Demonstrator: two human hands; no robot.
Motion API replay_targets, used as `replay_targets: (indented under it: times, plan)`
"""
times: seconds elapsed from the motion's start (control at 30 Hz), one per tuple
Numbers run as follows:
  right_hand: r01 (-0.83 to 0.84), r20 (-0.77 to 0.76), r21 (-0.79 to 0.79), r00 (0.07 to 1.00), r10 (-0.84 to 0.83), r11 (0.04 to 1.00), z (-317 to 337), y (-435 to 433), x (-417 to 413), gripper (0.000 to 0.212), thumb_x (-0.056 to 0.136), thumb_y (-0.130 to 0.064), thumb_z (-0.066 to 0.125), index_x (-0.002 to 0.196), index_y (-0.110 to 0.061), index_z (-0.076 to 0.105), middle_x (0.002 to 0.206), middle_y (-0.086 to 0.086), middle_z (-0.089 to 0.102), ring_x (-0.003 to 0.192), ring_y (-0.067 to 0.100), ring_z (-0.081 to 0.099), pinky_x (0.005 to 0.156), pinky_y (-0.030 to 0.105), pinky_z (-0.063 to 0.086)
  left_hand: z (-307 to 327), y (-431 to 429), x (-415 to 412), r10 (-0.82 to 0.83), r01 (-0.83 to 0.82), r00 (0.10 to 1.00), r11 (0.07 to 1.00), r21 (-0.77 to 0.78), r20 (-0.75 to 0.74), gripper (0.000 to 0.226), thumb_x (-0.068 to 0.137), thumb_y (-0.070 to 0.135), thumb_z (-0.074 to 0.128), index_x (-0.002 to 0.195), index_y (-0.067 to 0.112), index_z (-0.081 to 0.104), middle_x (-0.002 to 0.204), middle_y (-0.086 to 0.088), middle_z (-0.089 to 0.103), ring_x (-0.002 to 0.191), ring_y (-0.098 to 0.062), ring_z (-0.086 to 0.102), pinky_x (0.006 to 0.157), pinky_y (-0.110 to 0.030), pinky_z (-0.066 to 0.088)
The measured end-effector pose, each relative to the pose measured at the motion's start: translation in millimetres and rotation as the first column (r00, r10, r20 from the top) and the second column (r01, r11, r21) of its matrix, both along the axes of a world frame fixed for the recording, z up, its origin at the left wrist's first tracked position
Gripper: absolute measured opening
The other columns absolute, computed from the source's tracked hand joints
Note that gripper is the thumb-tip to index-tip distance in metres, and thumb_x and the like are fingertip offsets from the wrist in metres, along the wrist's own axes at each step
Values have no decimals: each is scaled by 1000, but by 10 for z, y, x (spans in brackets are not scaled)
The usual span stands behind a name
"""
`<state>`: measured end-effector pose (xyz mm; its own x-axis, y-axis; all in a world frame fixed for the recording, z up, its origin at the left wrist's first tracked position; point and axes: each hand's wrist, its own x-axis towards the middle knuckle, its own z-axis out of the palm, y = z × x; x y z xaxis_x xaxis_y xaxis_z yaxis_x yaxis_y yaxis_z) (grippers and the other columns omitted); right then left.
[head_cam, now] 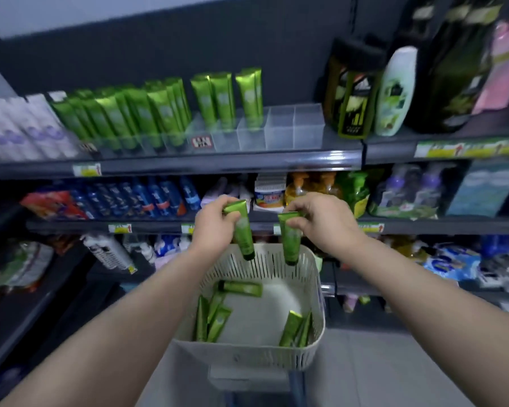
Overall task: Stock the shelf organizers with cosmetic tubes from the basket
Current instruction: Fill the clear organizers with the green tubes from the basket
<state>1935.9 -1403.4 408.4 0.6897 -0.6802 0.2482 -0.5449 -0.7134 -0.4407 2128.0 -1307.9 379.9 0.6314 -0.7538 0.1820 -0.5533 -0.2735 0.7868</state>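
Two green tubes hang cap-down over my basket (315,277): left hand (215,227) pinches one (243,233), right hand (323,221) pinches the other (291,245).

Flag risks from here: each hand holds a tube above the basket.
Left hand and right hand pinch the left tube and right tube only near the top, caps dangling; either could slip into the basket. Stocked tubes lean in the clear organizer; slotting more beside them might topple some, with no free hand to steady.
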Motion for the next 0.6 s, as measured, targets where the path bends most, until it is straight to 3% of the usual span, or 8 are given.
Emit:
replay_targets:
  times: [0.27, 0.37, 0.43, 0.53, 0.6]
  plan:
    - [113, 79, -212, 992, -98, 971, 846, -237, -143, 21, 88, -34, 64, 108, -30, 67, 107, -2, 68, 105, 25, 58, 83, 37, 48, 1084, -322, 7, -21, 47, 973, 993, -107, 228, 18, 89, 11, 64, 104, 18, 70, 93, -2, 70, 85, -22, 65, 78, -33, 54]
    - [162, 106, -229, 984, -141, 960, 1044, -335, -77, 21, 89, -33, 63, 110, -29, 65, 110, -3, 66, 105, 24, 59, 80, 35, 49, 1374, -532, 123, -60, 95, 964, 988, -125, 258, 20, 84, 10, 68, 98, 24, 70, 81, 2, 65, 81, -25, 66, 80, -39, 57]
    - [190, 132, -225, 978, -163, 956, 1159, -396, 1, 19, 90, -32, 63, 108, -30, 65, 107, -4, 65, 102, 23, 59, 77, 33, 49, 1533, -689, 173, -83, 116, 964, 986, -120, 254, 22, 82, 10, 69, 97, 26, 69, 84, 0, 66, 87, -28, 67, 82, -42, 57]
    - [235, 167, -205, 965, -202, 950, 1305, -525, 127, 16, 90, -30, 63, 105, -31, 65, 105, -6, 64, 99, 22, 60, 79, 37, 52, 1724, -959, 216, -120, 160, 945, 981, -108, 303, 23, 82, 7, 67, 101, 20, 70, 98, -10, 68, 94, -29, 66, 86, -35, 55]
    - [269, 202, -213, 953, -227, 939, 1409, -628, 193, 15, 91, -29, 62, 106, -31, 65, 102, -7, 62, 98, 22, 60, 79, 38, 51, 1882, -1136, 213, -119, 172, 923, 978, -117, 365, 22, 85, 8, 64, 103, 19, 70, 100, -6, 67, 91, -26, 65, 81, -29, 52]
